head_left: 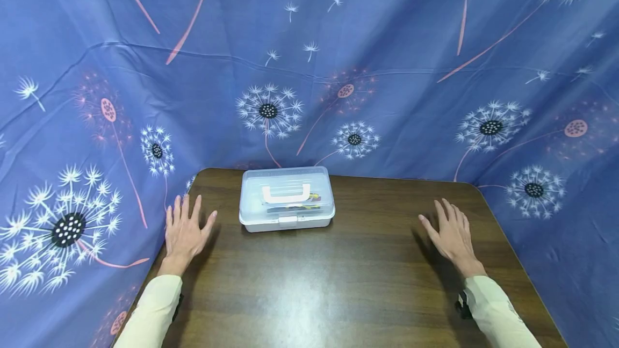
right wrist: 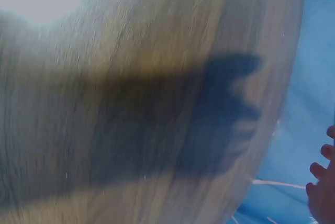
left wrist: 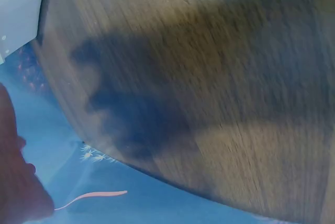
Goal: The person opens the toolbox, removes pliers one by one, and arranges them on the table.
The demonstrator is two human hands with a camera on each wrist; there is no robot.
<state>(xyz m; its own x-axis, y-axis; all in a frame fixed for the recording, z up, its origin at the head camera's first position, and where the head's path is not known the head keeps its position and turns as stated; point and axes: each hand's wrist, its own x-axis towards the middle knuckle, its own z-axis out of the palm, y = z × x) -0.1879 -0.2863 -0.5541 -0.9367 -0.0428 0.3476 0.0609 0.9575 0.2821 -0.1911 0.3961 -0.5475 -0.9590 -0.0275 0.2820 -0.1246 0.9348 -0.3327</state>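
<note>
A clear-lidded plastic box (head_left: 287,220) with a white base, front latch and white handle (head_left: 286,195) sits closed toward the back left of the table. Through its lid, several slim items with yellow and dark parts show. My left hand (head_left: 184,234), fingers spread and holding nothing, hovers over the table's left edge, to the left of the box. Over the right side, well away from the box, my right hand (head_left: 452,235) is also spread and holds nothing. Each wrist view shows that hand's shadow on the wood, with part of the hand at the frame's edge.
The brown wooden table (head_left: 358,262) has rounded back corners and reflects a bright glare near its front. Blue cloth (head_left: 406,122) printed with dandelions hangs behind it and along both sides.
</note>
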